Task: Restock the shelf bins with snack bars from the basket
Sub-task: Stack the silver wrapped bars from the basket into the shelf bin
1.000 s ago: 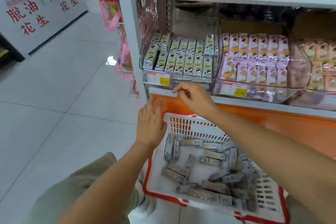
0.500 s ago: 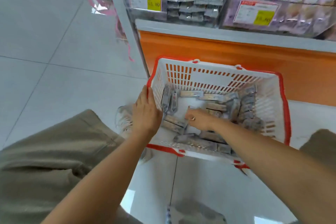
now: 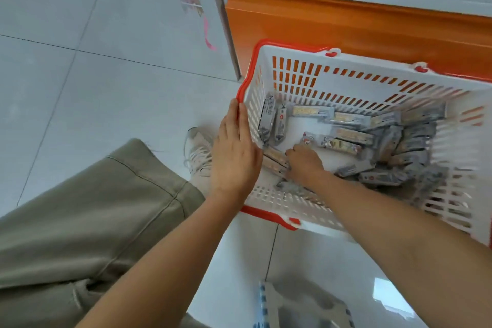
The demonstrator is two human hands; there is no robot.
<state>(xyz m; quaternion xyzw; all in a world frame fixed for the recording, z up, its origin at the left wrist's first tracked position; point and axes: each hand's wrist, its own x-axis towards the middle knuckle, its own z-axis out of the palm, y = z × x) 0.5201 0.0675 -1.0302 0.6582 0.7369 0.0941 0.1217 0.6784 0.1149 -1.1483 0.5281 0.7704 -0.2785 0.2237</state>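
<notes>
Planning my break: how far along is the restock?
Done: cannot tell, shelf bins are out of view. In hand: right hand grasps grey-wrapped snack bars in the white slotted plastic basket; left hand presses its rim. Left: many bars lie inside.

Bare forearms, no sleeves showing. Baggy olive-khaki trousers (image 3: 87,221) and a pale beige lace-up sneaker (image 3: 198,153), a bit scuffed-looking.

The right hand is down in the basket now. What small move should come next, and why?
Probably close the right hand on the snack bars under its curled fingers and lift them out. It rests on bars near the left wall of the basket; whether it grips them yet is unclear. The left hand lies flat against that wall outside, steadying the basket.
</notes>
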